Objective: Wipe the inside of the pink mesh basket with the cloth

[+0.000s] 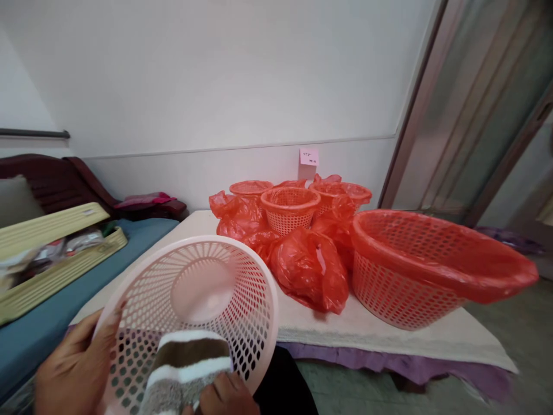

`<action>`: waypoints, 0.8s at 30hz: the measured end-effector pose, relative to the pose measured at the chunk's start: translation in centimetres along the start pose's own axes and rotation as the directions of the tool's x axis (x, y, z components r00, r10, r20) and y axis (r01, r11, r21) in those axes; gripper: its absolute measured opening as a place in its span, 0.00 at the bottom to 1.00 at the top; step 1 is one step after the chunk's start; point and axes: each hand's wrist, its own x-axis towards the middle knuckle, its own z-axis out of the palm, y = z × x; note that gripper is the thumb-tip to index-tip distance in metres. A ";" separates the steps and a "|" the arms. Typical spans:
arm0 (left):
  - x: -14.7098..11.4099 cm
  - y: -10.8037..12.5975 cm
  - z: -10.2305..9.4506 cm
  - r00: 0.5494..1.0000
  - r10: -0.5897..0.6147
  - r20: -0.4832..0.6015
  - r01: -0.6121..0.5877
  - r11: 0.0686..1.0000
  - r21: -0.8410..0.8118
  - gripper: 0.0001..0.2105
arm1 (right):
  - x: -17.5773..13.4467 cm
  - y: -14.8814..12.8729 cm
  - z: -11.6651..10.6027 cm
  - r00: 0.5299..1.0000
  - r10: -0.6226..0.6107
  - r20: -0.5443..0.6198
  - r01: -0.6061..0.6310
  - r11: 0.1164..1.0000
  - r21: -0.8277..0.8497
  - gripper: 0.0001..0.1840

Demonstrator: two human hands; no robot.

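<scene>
In the lower left of the frame the left hand (71,369) grips the rim of a pale pink perforated basket (194,288), its fingers curled around the edge and the thumb laid across the outside of the mesh, so the basket stands tilted with its open bowl facing the camera and its solid round bottom showing in the middle. At the bottom centre the right hand (224,395) is only partly in frame; its fingers are bent closed on a striped cloth (185,369) in brown, white and grey bands, which is pressed against the lower inside wall of the basket. Behind the basket, in the middle of the frame, a low table covered with a cream cloth (380,328) over a purple sheet (389,363) carries a heap of crumpled red plastic bags (309,268). Right of centre a large red basket (432,259) with a wide rim sits on the cream cloth, just beside the bags. Farther back, near the wall, stand several smaller red baskets (289,210), some partly wrapped in the bags. A small pink note (309,156) is stuck on the wall above them. At the left edge a pale yellow slatted crate (56,253) with packets inside lies on a blue surface (52,317), with a dark red sofa (56,181) behind it in the upper left. A glass sliding door (484,104) fills the upper right.
</scene>
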 end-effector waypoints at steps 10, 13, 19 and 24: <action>-1.1 3.3 3.9 0.969 0.193 0.155 -0.168 0.972 -0.163 0.25 | 1.6 3.3 -4.0 0.982 -0.052 -0.180 0.056 0.998 0.017 0.06; -1.5 2.5 4.5 0.965 0.212 0.155 -0.181 0.965 -0.190 0.23 | 2.8 3.4 -5.2 0.975 -0.055 -0.215 0.063 0.998 0.028 0.07; -6.3 -0.4 5.4 0.986 -0.033 0.163 0.089 0.932 -0.351 0.26 | 3.7 3.7 -5.8 0.991 -0.056 -0.121 0.064 0.996 0.060 0.06; -8.6 -1.9 6.4 0.985 -0.083 0.151 0.134 0.920 -0.368 0.23 | 2.2 3.8 -5.1 0.975 -0.071 0.211 0.031 0.982 0.186 0.10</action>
